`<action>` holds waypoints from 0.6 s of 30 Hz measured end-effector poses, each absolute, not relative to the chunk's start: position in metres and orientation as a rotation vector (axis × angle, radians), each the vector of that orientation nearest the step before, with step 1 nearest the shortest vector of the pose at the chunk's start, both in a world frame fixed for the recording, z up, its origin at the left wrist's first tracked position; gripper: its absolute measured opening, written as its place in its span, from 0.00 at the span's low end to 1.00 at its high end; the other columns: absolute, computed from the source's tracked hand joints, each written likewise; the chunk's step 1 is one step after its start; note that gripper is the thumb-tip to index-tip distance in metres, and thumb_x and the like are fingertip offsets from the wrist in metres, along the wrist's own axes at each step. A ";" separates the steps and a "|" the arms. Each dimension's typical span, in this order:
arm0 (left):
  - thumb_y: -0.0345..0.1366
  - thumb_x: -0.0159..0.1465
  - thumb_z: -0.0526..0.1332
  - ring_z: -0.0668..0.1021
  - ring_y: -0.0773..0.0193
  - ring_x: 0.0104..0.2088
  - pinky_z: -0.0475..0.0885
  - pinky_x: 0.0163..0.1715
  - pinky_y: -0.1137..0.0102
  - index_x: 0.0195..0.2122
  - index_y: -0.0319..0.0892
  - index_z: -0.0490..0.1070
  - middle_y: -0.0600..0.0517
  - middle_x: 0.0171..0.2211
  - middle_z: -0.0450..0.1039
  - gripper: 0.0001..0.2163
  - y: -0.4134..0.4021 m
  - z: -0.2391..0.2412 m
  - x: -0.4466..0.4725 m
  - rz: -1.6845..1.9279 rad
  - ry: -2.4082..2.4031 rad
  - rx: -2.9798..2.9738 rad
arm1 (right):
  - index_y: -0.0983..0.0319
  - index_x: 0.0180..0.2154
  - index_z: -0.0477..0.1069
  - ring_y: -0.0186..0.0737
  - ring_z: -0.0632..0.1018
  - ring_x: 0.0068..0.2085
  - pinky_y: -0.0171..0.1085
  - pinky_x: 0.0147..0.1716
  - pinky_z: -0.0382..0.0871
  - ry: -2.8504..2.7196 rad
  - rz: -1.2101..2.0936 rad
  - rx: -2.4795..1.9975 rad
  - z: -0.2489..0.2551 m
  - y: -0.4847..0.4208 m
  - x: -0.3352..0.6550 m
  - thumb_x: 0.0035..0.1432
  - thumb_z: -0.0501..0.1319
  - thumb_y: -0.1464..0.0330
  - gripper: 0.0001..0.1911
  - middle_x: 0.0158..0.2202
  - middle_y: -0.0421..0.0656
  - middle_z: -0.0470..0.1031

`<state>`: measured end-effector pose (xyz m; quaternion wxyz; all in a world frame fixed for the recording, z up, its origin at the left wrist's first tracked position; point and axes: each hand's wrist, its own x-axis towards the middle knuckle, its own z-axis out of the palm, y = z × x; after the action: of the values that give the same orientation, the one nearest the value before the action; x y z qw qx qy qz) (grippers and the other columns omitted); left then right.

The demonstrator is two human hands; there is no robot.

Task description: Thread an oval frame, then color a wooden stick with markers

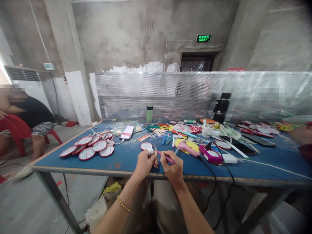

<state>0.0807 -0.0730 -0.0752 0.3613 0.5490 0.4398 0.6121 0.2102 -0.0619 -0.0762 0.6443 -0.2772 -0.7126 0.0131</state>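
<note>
Ok, L hand [145, 162] pinches thin stick [155, 151], R hand [173, 166] w/ grip clamped on pink tool [170, 160].

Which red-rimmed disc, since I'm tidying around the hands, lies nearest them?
The lone disc just beyond the left hand; the others lie farther off to either side.
</note>
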 end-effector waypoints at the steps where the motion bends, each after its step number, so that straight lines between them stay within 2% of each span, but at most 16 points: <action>1: 0.42 0.56 0.64 0.73 0.67 0.15 0.68 0.18 0.74 0.22 0.43 0.67 0.57 0.15 0.70 0.11 -0.073 -0.076 0.081 1.578 1.134 1.415 | 0.60 0.30 0.72 0.32 0.75 0.23 0.30 0.27 0.71 -1.618 0.026 -0.631 -0.076 -0.062 0.210 0.63 0.58 0.68 0.09 0.23 0.38 0.76; 11: 0.38 0.56 0.62 0.73 0.67 0.15 0.68 0.18 0.74 0.23 0.42 0.68 0.57 0.15 0.69 0.08 -0.073 -0.076 0.080 1.585 1.130 1.431 | 0.61 0.30 0.72 0.32 0.75 0.23 0.30 0.28 0.70 -1.630 0.028 -0.617 -0.076 -0.062 0.210 0.63 0.58 0.69 0.09 0.24 0.38 0.76; 18: 0.36 0.56 0.62 0.73 0.67 0.16 0.69 0.18 0.74 0.24 0.42 0.68 0.56 0.17 0.72 0.06 -0.071 -0.078 0.080 1.575 1.117 1.418 | 0.61 0.30 0.72 0.33 0.76 0.25 0.30 0.29 0.71 -1.578 -0.003 -0.627 -0.079 -0.060 0.211 0.63 0.59 0.70 0.09 0.25 0.39 0.76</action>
<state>0.0797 -0.0709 -0.0782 0.3644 0.5511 0.4341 0.6124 0.2108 -0.0604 -0.0787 0.6609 -0.2770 -0.6975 -0.0015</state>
